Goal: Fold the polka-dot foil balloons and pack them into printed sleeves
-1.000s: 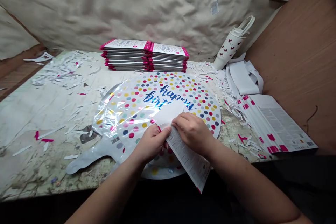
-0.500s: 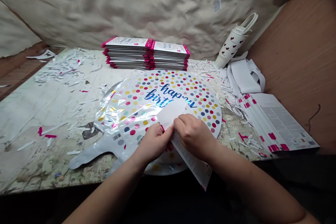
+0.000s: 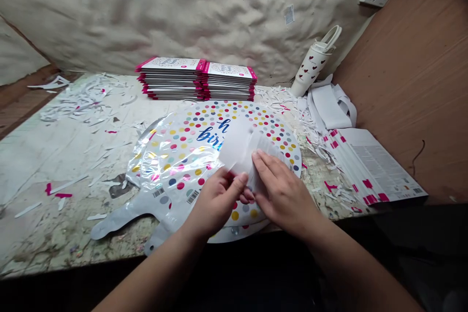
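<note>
A white printed card (image 3: 236, 144), partly folded and slightly blurred, is held between my hands over the foil balloons. My left hand (image 3: 221, 197) pinches its lower left edge, thumb on top. Across its right side lie the fingers of my right hand (image 3: 283, 190), gripping the folded part; the thumb is lower, near the left fingers. Beneath are flat, round foil balloons (image 3: 175, 146) with coloured dots and blue "happy birthday" lettering, partly covered by the card and hands. Their silver tails (image 3: 117, 222) point toward the lower left.
Two neat stacks of pink-edged packets (image 3: 197, 83) stand at the back. At right lie a pile of flat printed cards (image 3: 380, 165) and a white paper strip roll (image 3: 331, 107). A tumbler with hearts (image 3: 312, 68) leans behind. Paper scraps (image 3: 80, 100) litter the table.
The card's long lower end, which hung toward the lower right, has swung up and is folded under my right hand. My right fingers have straightened from a pinch over it.
</note>
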`<state>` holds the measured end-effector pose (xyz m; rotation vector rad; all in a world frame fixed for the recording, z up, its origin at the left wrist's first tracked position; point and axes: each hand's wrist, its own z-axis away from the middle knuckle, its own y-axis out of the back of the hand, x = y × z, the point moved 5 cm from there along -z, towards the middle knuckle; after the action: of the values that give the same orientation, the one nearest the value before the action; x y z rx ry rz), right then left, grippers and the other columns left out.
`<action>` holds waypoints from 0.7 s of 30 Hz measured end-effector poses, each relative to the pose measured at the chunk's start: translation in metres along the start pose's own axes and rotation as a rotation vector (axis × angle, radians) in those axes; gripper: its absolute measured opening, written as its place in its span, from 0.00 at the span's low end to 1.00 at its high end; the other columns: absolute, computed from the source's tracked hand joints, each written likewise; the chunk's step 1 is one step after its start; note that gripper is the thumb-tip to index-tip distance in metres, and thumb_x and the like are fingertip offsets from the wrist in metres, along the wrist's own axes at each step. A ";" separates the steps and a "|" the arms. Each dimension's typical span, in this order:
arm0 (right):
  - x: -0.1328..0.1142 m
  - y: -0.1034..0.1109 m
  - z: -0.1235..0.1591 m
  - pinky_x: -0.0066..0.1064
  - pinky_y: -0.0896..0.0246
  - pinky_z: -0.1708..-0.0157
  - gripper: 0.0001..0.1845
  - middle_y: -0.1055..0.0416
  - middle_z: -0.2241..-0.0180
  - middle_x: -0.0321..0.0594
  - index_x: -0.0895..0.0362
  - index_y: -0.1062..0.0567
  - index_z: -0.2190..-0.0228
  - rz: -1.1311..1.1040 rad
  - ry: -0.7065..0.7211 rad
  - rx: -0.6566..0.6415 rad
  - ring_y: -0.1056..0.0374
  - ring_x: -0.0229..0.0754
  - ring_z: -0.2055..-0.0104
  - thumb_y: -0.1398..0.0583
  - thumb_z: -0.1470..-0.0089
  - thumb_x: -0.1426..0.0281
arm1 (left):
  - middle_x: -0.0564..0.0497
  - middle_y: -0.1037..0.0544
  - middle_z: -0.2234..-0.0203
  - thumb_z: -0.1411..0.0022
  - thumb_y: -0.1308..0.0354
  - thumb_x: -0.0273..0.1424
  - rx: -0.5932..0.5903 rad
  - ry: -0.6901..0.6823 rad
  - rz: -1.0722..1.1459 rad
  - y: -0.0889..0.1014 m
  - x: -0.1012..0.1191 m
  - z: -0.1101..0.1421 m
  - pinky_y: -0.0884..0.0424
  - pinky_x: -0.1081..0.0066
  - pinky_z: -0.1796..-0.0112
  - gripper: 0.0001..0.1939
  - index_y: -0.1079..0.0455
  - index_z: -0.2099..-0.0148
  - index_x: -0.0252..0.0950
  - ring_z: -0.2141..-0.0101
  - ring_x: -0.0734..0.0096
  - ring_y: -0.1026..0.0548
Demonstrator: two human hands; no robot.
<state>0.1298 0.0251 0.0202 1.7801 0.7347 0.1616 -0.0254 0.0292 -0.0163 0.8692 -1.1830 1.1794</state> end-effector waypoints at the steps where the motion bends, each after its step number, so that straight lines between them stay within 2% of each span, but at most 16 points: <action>1: -0.006 0.004 -0.007 0.42 0.40 0.50 0.25 0.34 0.50 0.53 0.63 0.37 0.47 -0.023 -0.019 0.112 0.38 0.51 0.48 0.46 0.48 0.74 | 0.43 0.23 0.64 0.42 0.46 0.41 -0.019 -0.095 0.006 0.003 0.009 0.003 0.29 0.72 0.73 0.20 0.31 0.55 0.31 0.73 0.70 0.26; 3: -0.003 0.019 -0.019 0.39 0.35 0.55 0.16 0.28 0.59 0.48 0.59 0.30 0.55 -0.147 -0.111 0.359 0.32 0.46 0.56 0.48 0.46 0.77 | 0.42 0.29 0.52 0.41 0.47 0.39 0.064 -0.274 -0.013 0.022 0.022 0.007 0.28 0.68 0.65 0.21 0.35 0.48 0.35 0.66 0.69 0.26; 5: 0.014 0.030 -0.024 0.38 0.34 0.58 0.10 0.27 0.63 0.43 0.55 0.29 0.61 -0.398 -0.195 0.550 0.31 0.45 0.58 0.47 0.44 0.73 | 0.43 0.32 0.49 0.39 0.49 0.37 0.261 -0.379 -0.051 0.051 0.026 0.008 0.30 0.65 0.58 0.19 0.35 0.47 0.37 0.60 0.67 0.28; 6: 0.023 0.029 -0.026 0.38 0.34 0.58 0.08 0.28 0.63 0.42 0.54 0.29 0.62 -0.551 -0.219 0.598 0.32 0.45 0.57 0.47 0.44 0.70 | 0.44 0.33 0.48 0.38 0.49 0.37 0.356 -0.414 -0.058 0.064 0.024 0.008 0.32 0.63 0.55 0.19 0.36 0.46 0.38 0.57 0.65 0.29; 7: 0.030 0.024 -0.028 0.38 0.33 0.58 0.07 0.28 0.63 0.41 0.53 0.30 0.63 -0.705 -0.224 0.590 0.32 0.45 0.57 0.46 0.44 0.69 | 0.45 0.35 0.46 0.38 0.50 0.36 0.415 -0.446 -0.060 0.072 0.022 0.006 0.34 0.60 0.52 0.20 0.39 0.44 0.39 0.53 0.63 0.31; 8: 0.033 0.013 -0.031 0.38 0.33 0.58 0.06 0.28 0.62 0.40 0.53 0.30 0.64 -0.850 -0.217 0.529 0.31 0.45 0.57 0.46 0.44 0.67 | 0.45 0.38 0.44 0.38 0.51 0.36 0.430 -0.473 -0.068 0.075 0.018 0.004 0.37 0.58 0.49 0.22 0.42 0.42 0.41 0.48 0.60 0.34; 10: 0.032 -0.014 -0.035 0.39 0.33 0.57 0.08 0.28 0.61 0.41 0.53 0.31 0.62 -1.060 -0.218 0.337 0.31 0.44 0.57 0.44 0.46 0.66 | 0.47 0.45 0.39 0.38 0.51 0.36 0.331 -0.501 -0.126 0.065 0.013 -0.004 0.44 0.56 0.45 0.27 0.50 0.38 0.44 0.42 0.58 0.44; 12: 0.027 -0.036 -0.037 0.41 0.34 0.55 0.14 0.28 0.58 0.42 0.54 0.33 0.58 -1.134 -0.245 0.208 0.31 0.45 0.55 0.42 0.47 0.66 | 0.47 0.50 0.38 0.40 0.48 0.35 0.201 -0.520 -0.195 0.046 0.014 -0.010 0.46 0.56 0.43 0.33 0.56 0.36 0.44 0.40 0.58 0.50; 13: 0.025 -0.041 -0.038 0.41 0.35 0.53 0.16 0.29 0.57 0.43 0.54 0.33 0.56 -1.125 -0.255 0.181 0.32 0.45 0.54 0.42 0.47 0.66 | 0.45 0.49 0.38 0.41 0.46 0.33 0.171 -0.537 -0.215 0.038 0.017 -0.011 0.45 0.57 0.44 0.35 0.58 0.36 0.43 0.40 0.58 0.49; 15: 0.024 -0.037 -0.040 0.42 0.37 0.52 0.16 0.29 0.56 0.44 0.54 0.33 0.55 -1.037 -0.239 0.199 0.33 0.45 0.52 0.42 0.47 0.65 | 0.44 0.41 0.42 0.43 0.44 0.31 0.230 -0.623 -0.236 0.035 0.030 -0.008 0.40 0.58 0.46 0.33 0.54 0.38 0.42 0.44 0.60 0.40; 17: 0.024 -0.022 -0.038 0.43 0.38 0.51 0.15 0.28 0.57 0.44 0.54 0.31 0.57 -0.900 -0.141 0.252 0.34 0.46 0.52 0.41 0.48 0.66 | 0.47 0.32 0.51 0.44 0.42 0.29 0.324 -0.743 -0.358 0.042 0.042 0.001 0.36 0.59 0.49 0.23 0.41 0.46 0.41 0.50 0.62 0.33; 18: 0.024 -0.013 -0.035 0.44 0.38 0.51 0.15 0.29 0.57 0.44 0.54 0.30 0.58 -0.829 -0.071 0.276 0.35 0.47 0.51 0.40 0.49 0.66 | 0.48 0.30 0.54 0.45 0.40 0.28 0.330 -0.802 -0.465 0.047 0.045 0.007 0.35 0.60 0.49 0.19 0.36 0.51 0.41 0.52 0.63 0.31; 20: 0.022 -0.007 -0.025 0.43 0.39 0.50 0.15 0.30 0.55 0.46 0.55 0.29 0.58 -0.696 0.071 0.235 0.36 0.46 0.50 0.39 0.50 0.68 | 0.47 0.29 0.56 0.46 0.40 0.26 0.254 -0.879 -0.726 0.054 0.038 0.017 0.34 0.60 0.50 0.15 0.33 0.55 0.40 0.53 0.62 0.30; 21: 0.020 -0.011 -0.018 0.42 0.39 0.51 0.13 0.30 0.55 0.46 0.55 0.28 0.58 -0.629 0.139 0.172 0.36 0.45 0.50 0.41 0.48 0.69 | 0.46 0.29 0.54 0.45 0.42 0.25 0.175 -0.888 -0.849 0.056 0.029 0.021 0.34 0.60 0.50 0.16 0.33 0.53 0.40 0.52 0.61 0.31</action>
<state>0.1333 0.0522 0.0118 1.6224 1.4051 -0.2091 -0.0851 0.0267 0.0117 1.9008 -1.1633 0.1593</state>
